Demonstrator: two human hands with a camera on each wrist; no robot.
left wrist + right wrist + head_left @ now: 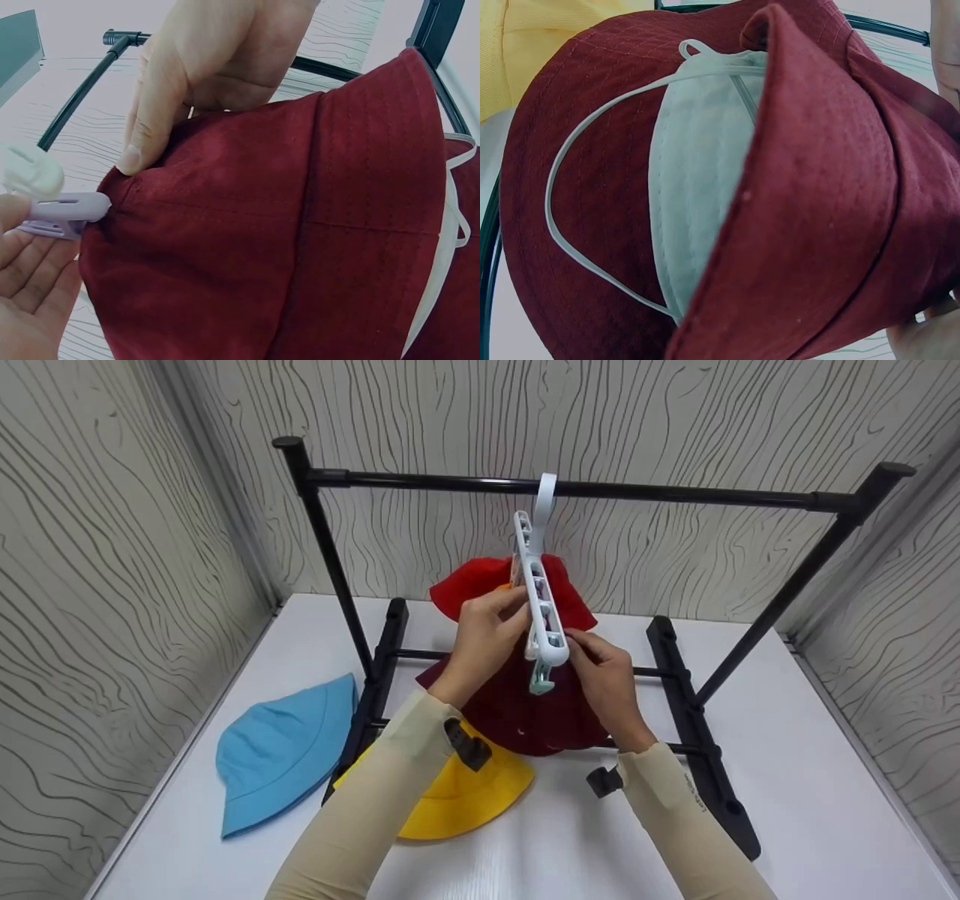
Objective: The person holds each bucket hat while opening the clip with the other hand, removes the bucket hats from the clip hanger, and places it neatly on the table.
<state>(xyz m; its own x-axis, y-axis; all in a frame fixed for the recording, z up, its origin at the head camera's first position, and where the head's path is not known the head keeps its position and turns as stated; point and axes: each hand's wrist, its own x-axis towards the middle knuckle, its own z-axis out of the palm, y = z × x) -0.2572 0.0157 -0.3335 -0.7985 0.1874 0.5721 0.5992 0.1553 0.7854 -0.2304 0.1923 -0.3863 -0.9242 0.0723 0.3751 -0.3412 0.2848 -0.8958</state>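
A maroon bucket hat [517, 712] is held below a white clip hanger [553, 652]. My left hand [480, 634] pinches a lilac clip [71, 208], which sits at the tip of the hat's crown. My right hand [606, 682] grips the crown's other side, its thumb lying along the fabric in the left wrist view. In the right wrist view the brim faces the camera, with a white pleated cloth piece [697, 172] and thin white loops inside. The hanger's hook rests over a black rail, and a pale green clip [541, 679] dangles from its near end.
A red hat [469, 585] is behind the hanger, with a bit of orange beside it. On the white table lie a yellow hat [450, 806] and a blue hat [289, 750]. The black rack [420, 482] spans above, its feet on both sides.
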